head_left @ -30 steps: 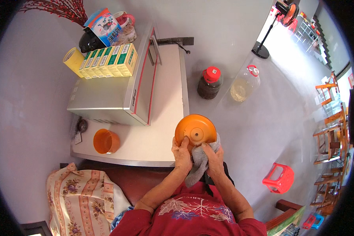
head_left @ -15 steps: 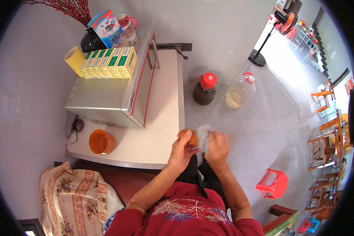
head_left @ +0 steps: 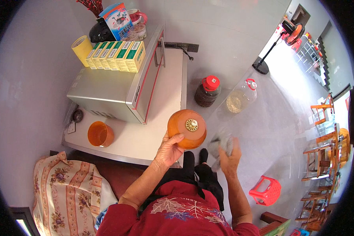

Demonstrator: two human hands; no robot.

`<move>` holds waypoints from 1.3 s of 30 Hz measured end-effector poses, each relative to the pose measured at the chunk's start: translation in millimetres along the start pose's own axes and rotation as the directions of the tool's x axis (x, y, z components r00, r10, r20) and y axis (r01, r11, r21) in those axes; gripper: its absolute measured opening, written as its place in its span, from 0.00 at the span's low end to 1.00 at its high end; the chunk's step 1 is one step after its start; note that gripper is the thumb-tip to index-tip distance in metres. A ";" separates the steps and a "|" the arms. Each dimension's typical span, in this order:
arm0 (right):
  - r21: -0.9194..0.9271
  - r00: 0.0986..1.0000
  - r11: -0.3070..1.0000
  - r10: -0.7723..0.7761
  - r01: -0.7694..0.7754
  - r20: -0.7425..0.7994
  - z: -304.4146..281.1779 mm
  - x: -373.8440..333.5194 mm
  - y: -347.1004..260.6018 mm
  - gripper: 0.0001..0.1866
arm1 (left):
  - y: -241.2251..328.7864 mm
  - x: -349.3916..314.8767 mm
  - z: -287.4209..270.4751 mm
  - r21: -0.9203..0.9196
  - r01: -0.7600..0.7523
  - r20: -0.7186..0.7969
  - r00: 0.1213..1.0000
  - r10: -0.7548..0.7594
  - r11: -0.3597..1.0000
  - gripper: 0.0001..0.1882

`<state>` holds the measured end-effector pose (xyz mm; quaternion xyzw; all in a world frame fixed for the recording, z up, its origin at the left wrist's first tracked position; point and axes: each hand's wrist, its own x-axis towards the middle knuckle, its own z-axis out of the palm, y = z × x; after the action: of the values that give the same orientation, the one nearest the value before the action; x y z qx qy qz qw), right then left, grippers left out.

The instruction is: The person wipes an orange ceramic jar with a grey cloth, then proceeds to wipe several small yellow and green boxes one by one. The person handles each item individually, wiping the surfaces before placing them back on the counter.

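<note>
My left hand [head_left: 168, 150] grips the edge of a round orange-brown lid [head_left: 179, 125], thumb on top, holding it up past the table's front right corner. A gold flower-shaped ornament sits at the lid's middle. To its right, my right hand [head_left: 230, 157] is closed on a pale grey cloth [head_left: 219, 145], blurred by motion and apart from the lid. An orange round container [head_left: 100, 134] stands at the front left of the white table [head_left: 161, 129], its mouth toward me.
A silver microwave [head_left: 102, 92] carries yellow-green boxes [head_left: 120, 56], a yellow cup [head_left: 82, 47] and a blue-white bag [head_left: 117, 21]. On the floor are a red-lidded jar [head_left: 207, 94], a clear jug [head_left: 240, 98], a red stool [head_left: 266, 190] and a standing fan [head_left: 260, 65]. Patterned fabric [head_left: 67, 188] lies at left.
The lid has turned so its ornamented face shows, and my left hand has moved slightly left and down with it. My right hand has drawn the cloth away, right and down.
</note>
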<state>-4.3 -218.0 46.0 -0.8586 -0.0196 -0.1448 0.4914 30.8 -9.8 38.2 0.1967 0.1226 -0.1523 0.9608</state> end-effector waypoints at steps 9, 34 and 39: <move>-0.142 0.956 0.945 -0.293 0.294 0.029 24.6 22.2 -28.6 0.23 | -23.4 -4.9 -2.0 -0.036 0.053 0.060 0.997 -0.050 0.998 0.27; -0.273 0.846 0.816 -0.416 0.509 0.334 47.2 16.9 -105.2 0.24 | 0.4 -11.5 -23.2 0.629 -0.266 0.327 0.943 0.061 0.731 0.24; -0.393 0.828 0.730 -0.466 0.559 0.312 53.8 34.6 -104.3 0.23 | -5.1 -16.3 -30.4 0.642 -0.264 0.327 0.944 0.054 0.720 0.18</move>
<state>22.7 -122.2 117.1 -0.9213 -0.2684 -0.1920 0.2057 8.6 2.3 14.2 0.5187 -0.0984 -0.1291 0.8394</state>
